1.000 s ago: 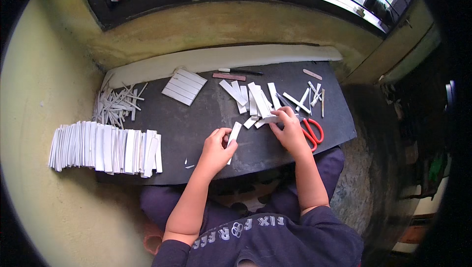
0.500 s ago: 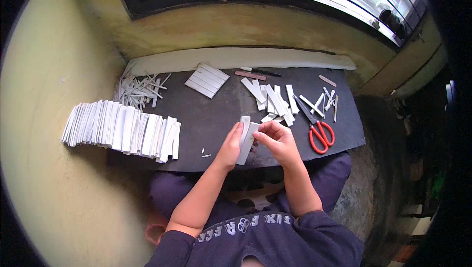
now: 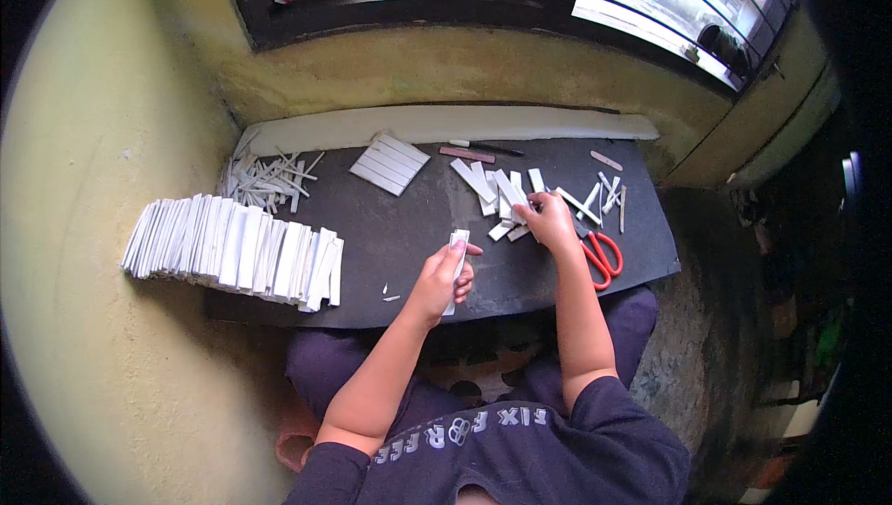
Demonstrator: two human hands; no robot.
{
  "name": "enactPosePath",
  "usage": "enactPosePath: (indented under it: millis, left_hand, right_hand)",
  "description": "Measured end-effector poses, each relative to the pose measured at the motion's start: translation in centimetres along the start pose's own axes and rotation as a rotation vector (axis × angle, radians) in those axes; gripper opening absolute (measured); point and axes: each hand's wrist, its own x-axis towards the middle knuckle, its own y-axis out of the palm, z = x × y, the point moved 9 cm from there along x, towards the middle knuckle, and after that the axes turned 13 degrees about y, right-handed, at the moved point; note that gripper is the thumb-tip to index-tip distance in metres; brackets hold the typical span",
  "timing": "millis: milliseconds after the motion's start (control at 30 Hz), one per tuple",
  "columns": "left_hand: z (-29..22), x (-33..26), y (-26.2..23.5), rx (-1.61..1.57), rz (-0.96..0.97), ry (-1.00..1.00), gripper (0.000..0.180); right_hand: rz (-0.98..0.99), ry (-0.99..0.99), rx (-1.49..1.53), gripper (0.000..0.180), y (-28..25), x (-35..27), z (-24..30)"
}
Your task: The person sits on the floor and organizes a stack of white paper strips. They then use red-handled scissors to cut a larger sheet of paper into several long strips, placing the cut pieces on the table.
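Note:
My left hand (image 3: 437, 282) is closed round a narrow white strip (image 3: 459, 243), held upright near the board's front edge. Over on the right, my right hand (image 3: 552, 224) reaches into a loose pile of white strips (image 3: 486, 185). Its fingers curl down among them, and the hand hides what lies between them. Red-handled scissors (image 3: 604, 263) lie just beside that hand, their blades partly covered by it. At the left stands a long row of packed white strips (image 3: 243, 245).
On the dark board (image 3: 390, 226) lie thin offcuts (image 3: 271, 180), a square panel of joined strips (image 3: 390, 163), a reddish bar (image 3: 466, 154), a black pen (image 3: 492, 147) and slim sticks (image 3: 609, 191). A rolled white sheet (image 3: 437, 122) runs along the wall under the window.
My right hand has left the strip at my left hand and moved forward and right to the loose pile. My left hand still holds its strip. The view has shifted slightly.

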Motion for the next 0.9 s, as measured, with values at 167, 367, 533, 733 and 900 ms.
enactPosePath:
  millis: [167,367,533,733,900]
  left_hand:
    - [0.2,-0.3,-0.6,0.010,-0.014,-0.033,0.032]
    - [-0.5,0.3,-2.2,0.000,-0.108,0.084,0.021]
    - [-2.6,-0.1,-3.4,-0.097,-0.187,0.273,0.030]
    - [-2.7,-0.1,-3.8,0.049,-0.259,0.376,0.029]
    - [-3.8,0.0,-3.9,0.076,-0.254,0.492,0.018]
  right_hand:
    - [0.073,0.027,0.162,0.035,0.5,0.2,0.0]
    - [0.326,-0.033,0.742,0.035,0.6,-3.4,2.5]
    - [0.676,-0.103,1.014,0.023,2.9,-10.6,8.5]
    - [0.679,-0.161,1.006,0.022,5.4,-12.9,10.0]
    - [0.328,-0.475,0.651,0.015,2.4,-11.9,10.9]
